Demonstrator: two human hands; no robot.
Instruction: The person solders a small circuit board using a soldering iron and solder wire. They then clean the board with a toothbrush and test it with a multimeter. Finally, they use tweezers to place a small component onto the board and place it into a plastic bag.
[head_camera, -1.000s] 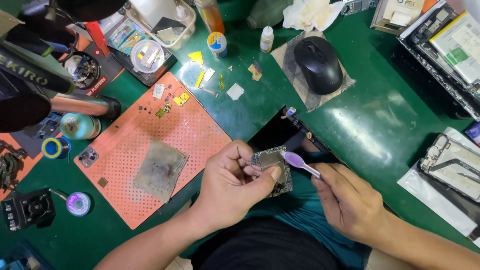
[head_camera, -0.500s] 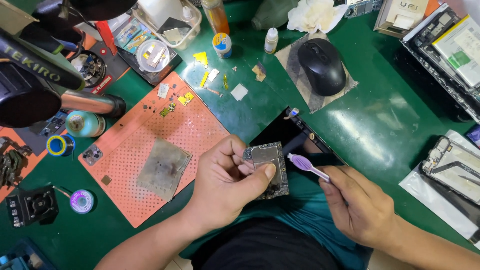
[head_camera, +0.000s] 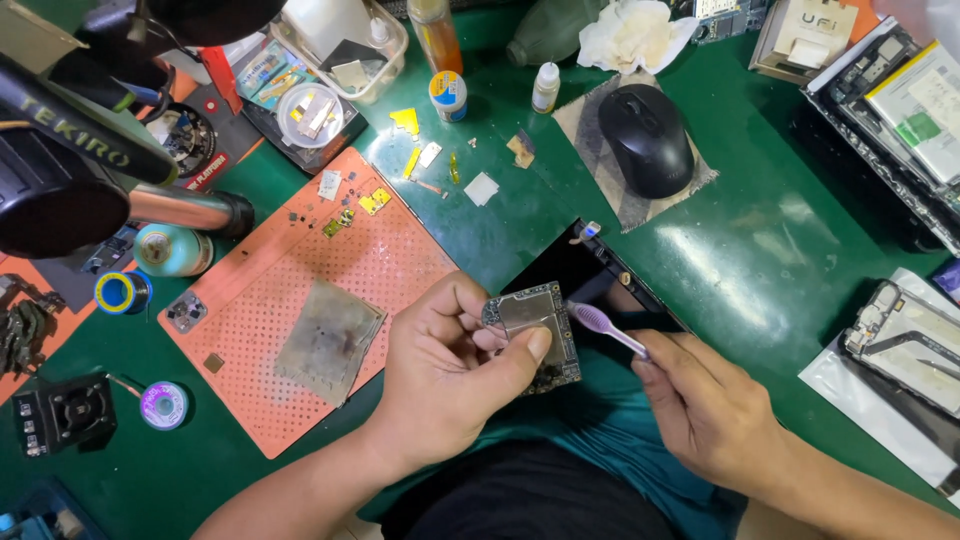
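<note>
My left hand (head_camera: 450, 375) pinches a small grey circuit board (head_camera: 540, 325) between thumb and fingers, holding it up over the table's near edge. A purple toothbrush (head_camera: 605, 328) is gripped in my right hand (head_camera: 710, 410), and its bristle head touches the board's right side. Behind the board a black phone (head_camera: 590, 268) lies on the green mat (head_camera: 760, 260).
An orange perforated work mat (head_camera: 300, 270) with a dirty grey cloth (head_camera: 328, 338) lies to the left. A black mouse (head_camera: 648, 138) sits on a pad at the back. Small bottles, tape rolls, a hot-air tool (head_camera: 90, 170) and phone parts crowd the left and right edges.
The board and brush have stayed at the near edge. The brush head has shifted a little along the board's right side; the left hand has turned the board slightly.
</note>
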